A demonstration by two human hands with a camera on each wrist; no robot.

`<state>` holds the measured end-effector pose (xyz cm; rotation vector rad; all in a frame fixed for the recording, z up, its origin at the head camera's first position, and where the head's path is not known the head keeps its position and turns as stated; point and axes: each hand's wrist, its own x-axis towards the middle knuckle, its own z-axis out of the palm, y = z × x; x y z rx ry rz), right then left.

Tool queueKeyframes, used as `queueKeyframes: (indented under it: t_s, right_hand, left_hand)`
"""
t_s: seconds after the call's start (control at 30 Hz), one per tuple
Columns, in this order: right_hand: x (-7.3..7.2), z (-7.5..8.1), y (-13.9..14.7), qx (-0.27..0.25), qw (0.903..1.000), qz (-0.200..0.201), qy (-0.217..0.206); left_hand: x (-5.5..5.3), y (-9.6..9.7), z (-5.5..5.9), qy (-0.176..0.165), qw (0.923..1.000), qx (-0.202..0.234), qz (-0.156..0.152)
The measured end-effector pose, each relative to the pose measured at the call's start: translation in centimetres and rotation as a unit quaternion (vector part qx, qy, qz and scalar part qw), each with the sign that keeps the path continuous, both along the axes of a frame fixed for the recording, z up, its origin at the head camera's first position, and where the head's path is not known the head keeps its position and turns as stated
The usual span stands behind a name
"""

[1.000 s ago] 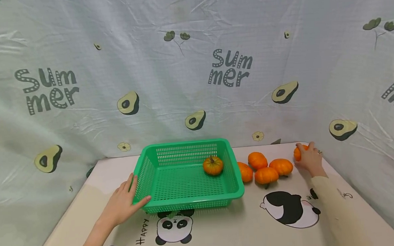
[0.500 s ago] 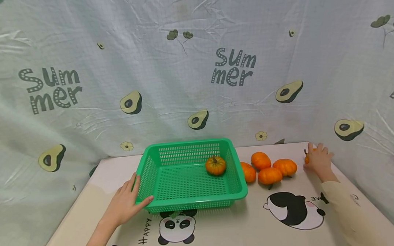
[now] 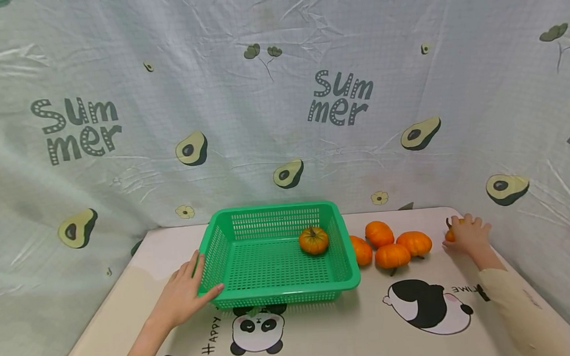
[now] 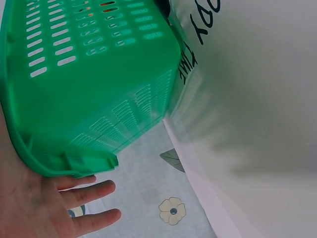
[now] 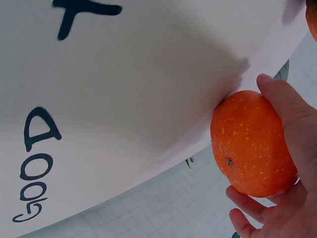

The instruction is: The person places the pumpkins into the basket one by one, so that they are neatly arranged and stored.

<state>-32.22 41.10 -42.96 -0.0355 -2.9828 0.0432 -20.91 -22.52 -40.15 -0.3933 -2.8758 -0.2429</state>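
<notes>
A green plastic basket with slotted walls stands on the table, one small orange-green pumpkin inside at its right. My left hand rests at the basket's left rim, fingers straight and thumb spread along the near corner. In the left wrist view, the palm of the left hand lies against the rim. At the table's far right corner my right hand grips an orange pumpkin, thumb on one side and fingers on the other. In the head view the hand hides most of this pumpkin.
Several orange pumpkins lie in a group just right of the basket. The pale table has printed cartoon animals and lettering. A printed cloth hangs behind the table and along its sides.
My right hand has shifted a little right and nearer with the pumpkin, turning it so its stem shows. My left hand stays at the basket. The head view has swung slightly left.
</notes>
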Motion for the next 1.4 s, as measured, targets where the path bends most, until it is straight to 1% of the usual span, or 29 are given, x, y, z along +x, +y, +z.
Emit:
queueKeyframes:
  t_s: [0.13, 0.4, 0.57, 0.73, 0.83, 0.93, 1.0, 1.17, 1.4]
  right_hand:
    - [0.2, -0.1, 0.3, 0.012, 0.9999, 0.005, 0.004]
    - [0.7, -0.5, 0.5, 0.019, 0.9990, 0.009, 0.040]
    - [1.0, -0.2, 0.3, 0.007, 0.9974, 0.026, 0.068]
    - [1.4, 0.2, -0.4, -0.008, 0.9957, 0.038, 0.084]
    - [1.7, 0.6, -0.9, -0.005, 0.9927, 0.047, 0.111]
    - [2.0, 1.1, -1.5, -0.001, 0.9876, 0.058, 0.146]
    - [2.2, 1.3, -1.9, 0.002, 0.9848, 0.065, 0.161]
    - [2.8, 1.7, -3.3, -0.010, 0.9813, 0.079, 0.175]
    - [3.5, 2.1, -5.5, -0.041, 0.9730, 0.108, 0.200]
  left_hand:
    - [0.0, 0.1, 0.0, -0.002, 1.0000, 0.001, -0.002]
    - [0.0, 0.0, -0.2, 0.006, 1.0000, -0.006, -0.004]
    - [-0.1, 0.0, -0.2, 0.005, 1.0000, -0.004, -0.002]
    - [-0.2, 0.0, 0.0, 0.006, 1.0000, -0.007, -0.002]
    - [-0.2, 0.0, 0.1, 0.007, 0.9999, -0.007, -0.002]
    - [-0.3, -0.1, 0.2, 0.006, 0.9999, -0.007, -0.002]
    - [-0.3, -0.1, 0.2, 0.006, 1.0000, -0.007, -0.001]
    - [-0.3, -0.2, 0.2, 0.004, 1.0000, -0.009, 0.001]
    - [-0.2, -0.2, -0.2, 0.008, 0.9999, -0.008, -0.001]
